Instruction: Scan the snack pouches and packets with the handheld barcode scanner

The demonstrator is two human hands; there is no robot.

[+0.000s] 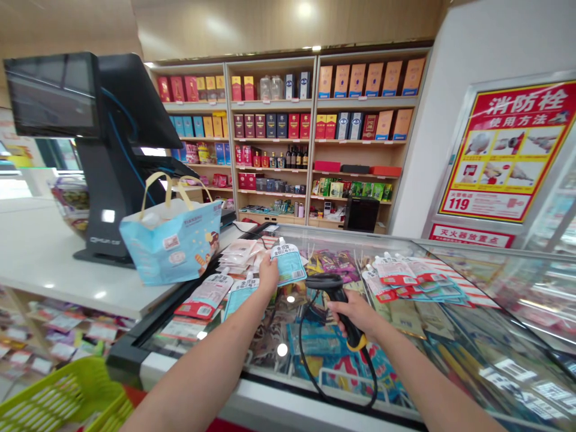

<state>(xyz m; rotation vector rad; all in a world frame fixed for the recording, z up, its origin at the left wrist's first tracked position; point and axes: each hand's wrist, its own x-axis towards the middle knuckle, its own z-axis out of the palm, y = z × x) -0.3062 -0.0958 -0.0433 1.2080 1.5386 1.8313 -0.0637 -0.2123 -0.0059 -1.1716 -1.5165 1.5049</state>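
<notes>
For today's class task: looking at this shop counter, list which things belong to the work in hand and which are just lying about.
In use: left hand holding a spout pouch; right hand gripping a corded barcode scanner.

Just nearby: other pouches on the glass-topped freezer; blue carrier bag; checkout terminal; green plastic basket.

Above the glass-topped chest freezer (pixel 270 390), the left hand (pixel 269 275), right hand (pixel 355 313), left forearm (pixel 198 378) and right forearm (pixel 432 378) are all seen bare.
</notes>
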